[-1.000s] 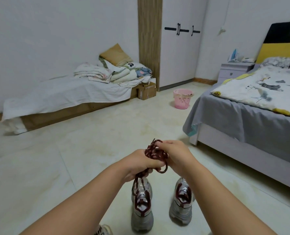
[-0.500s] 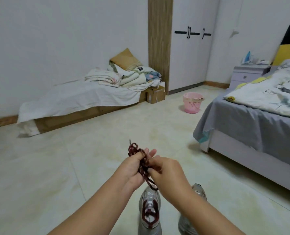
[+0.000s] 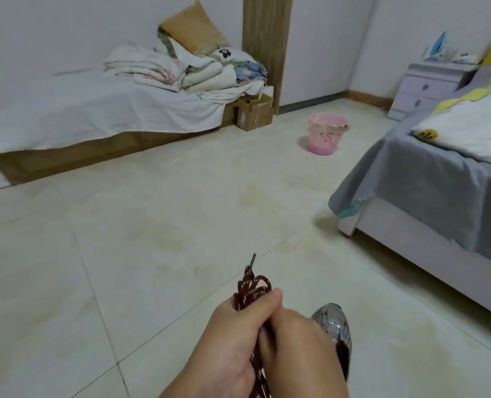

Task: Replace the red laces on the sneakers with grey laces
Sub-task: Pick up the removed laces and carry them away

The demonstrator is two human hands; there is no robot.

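A bundle of dark red laces [image 3: 251, 287] sticks out above my left hand [image 3: 232, 340], which is closed around it; one black-tipped end points up. My right hand [image 3: 301, 349] presses against the left and also grips the lace strands that run down between the two hands. One silver-grey sneaker [image 3: 334, 326] lies on the floor just behind my right hand, only its toe and part of its side showing. The other sneaker is hidden. No grey laces are in view.
A low mattress [image 3: 94, 116] with piled bedding runs along the left wall, a cardboard box [image 3: 254, 110] at its end. A pink basket [image 3: 326, 133] stands on the tiled floor. A grey bed [image 3: 428, 182] fills the right, a nightstand [image 3: 428, 87] behind it.
The view has swung left and down-close; my hands have dropped low in the frame. The left hand has closed over the lace bundle, and one sneaker has gone out of sight.
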